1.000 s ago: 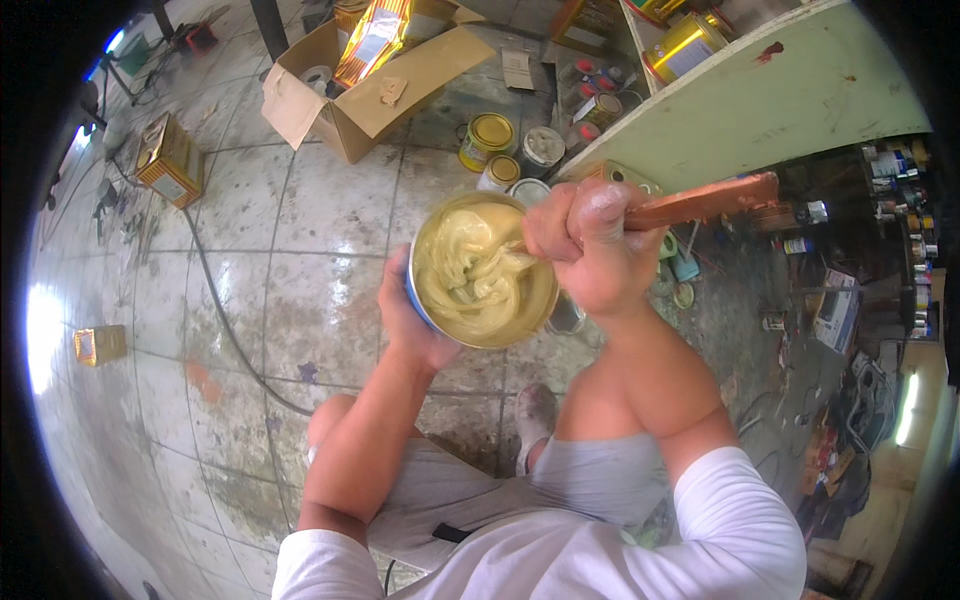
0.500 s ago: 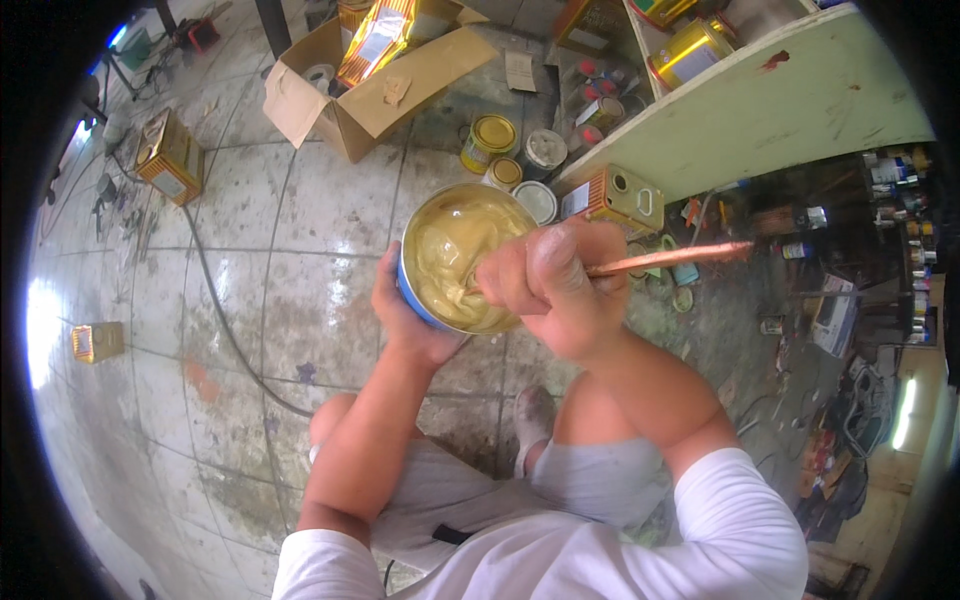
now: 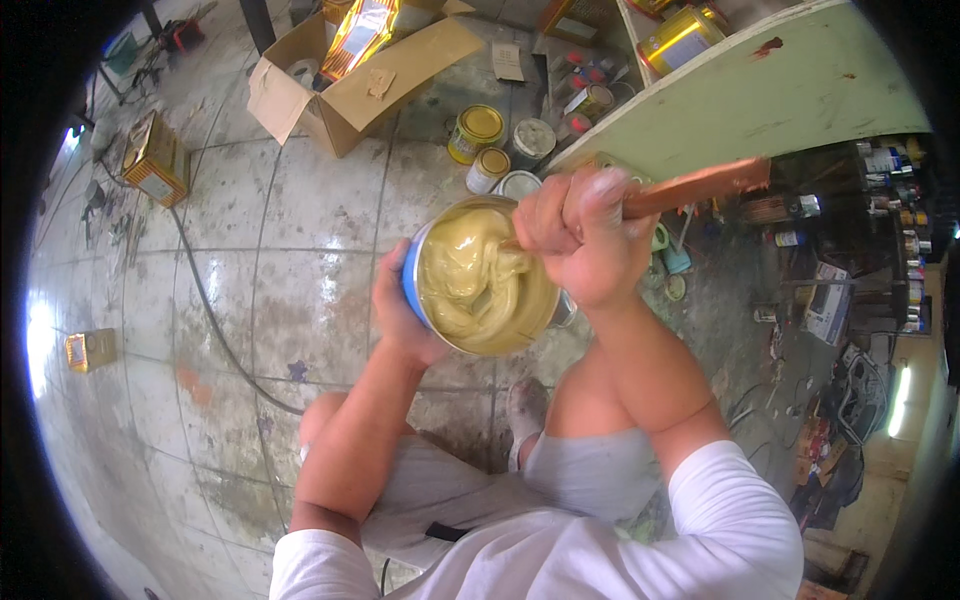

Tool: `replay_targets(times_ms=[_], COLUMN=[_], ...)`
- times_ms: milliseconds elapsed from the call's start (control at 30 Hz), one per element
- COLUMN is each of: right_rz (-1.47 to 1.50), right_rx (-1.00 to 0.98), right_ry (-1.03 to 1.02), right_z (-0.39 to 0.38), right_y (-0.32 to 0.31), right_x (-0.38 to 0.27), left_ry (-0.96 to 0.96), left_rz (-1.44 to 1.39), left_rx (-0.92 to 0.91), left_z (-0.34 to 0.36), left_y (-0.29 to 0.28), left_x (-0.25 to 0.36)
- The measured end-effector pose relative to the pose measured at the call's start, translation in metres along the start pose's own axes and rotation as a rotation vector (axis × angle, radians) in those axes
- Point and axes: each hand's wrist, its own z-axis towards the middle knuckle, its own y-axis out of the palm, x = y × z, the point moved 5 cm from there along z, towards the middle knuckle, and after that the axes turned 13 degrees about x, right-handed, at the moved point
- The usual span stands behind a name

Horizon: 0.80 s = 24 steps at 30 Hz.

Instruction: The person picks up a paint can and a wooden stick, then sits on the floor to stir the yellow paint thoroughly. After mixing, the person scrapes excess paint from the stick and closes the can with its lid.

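My left hand (image 3: pixel 402 310) is wrapped round the left side of a round blue can (image 3: pixel 411 272), holding it tilted over my lap. Thick, glossy yellowish paste (image 3: pixel 468 275) fills the can, with folds and ridges in its surface. In my right hand (image 3: pixel 590 235) is a flat wooden stick (image 3: pixel 700 187), gripped in a fist above the can's right rim. The reddish-brown upper end points off to the right. Its lower end goes down toward the paste, partly hidden by my fingers.
Small cans (image 3: pixel 476 134) stand beyond the blue can, beside a pale green panel (image 3: pixel 740 100). Farther left is an open cardboard box (image 3: pixel 400 80). A hose (image 3: pixel 215 310) snakes over the tiled floor near a square tin (image 3: pixel 157 160). Shelved bottles and clutter lie at right.
The can has tipped more and shifted slightly right and nearer. My right hand has moved right and up with the stick, whose broad face now shows. The paste's folds have changed shape.
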Motion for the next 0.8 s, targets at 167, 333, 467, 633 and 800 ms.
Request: replay_targets(times_ms=[167, 333, 467, 633, 800], right_rz=[0.015, 0.038, 0.132, -0.001, -0.074], right_rx=[-0.143, -0.173, -0.167, -0.147, 0.036], right_ry=[0.039, 0.017, 0.110, 0.053, -0.008], right_z=[-0.007, -0.014, -0.013, -0.016, -0.006], right_y=[0.016, 0.022, 0.016, -0.001, -0.017], right_x=[0.009, 0.013, 0.009, 0.002, -0.001], left_ry=[0.038, 0.125, 0.017, 0.060, 0.046], left_rz=[-0.014, -0.056, -0.194, -0.130, -0.057], left_rx=[0.055, 0.145, -0.097, 0.015, 0.019], left_z=[0.000, 0.008, 0.004, 0.007, 0.005], left_y=[0.000, -0.008, -0.004, 0.002, -0.001], left_x=[-0.007, 0.002, 0.003, 0.007, 0.002])
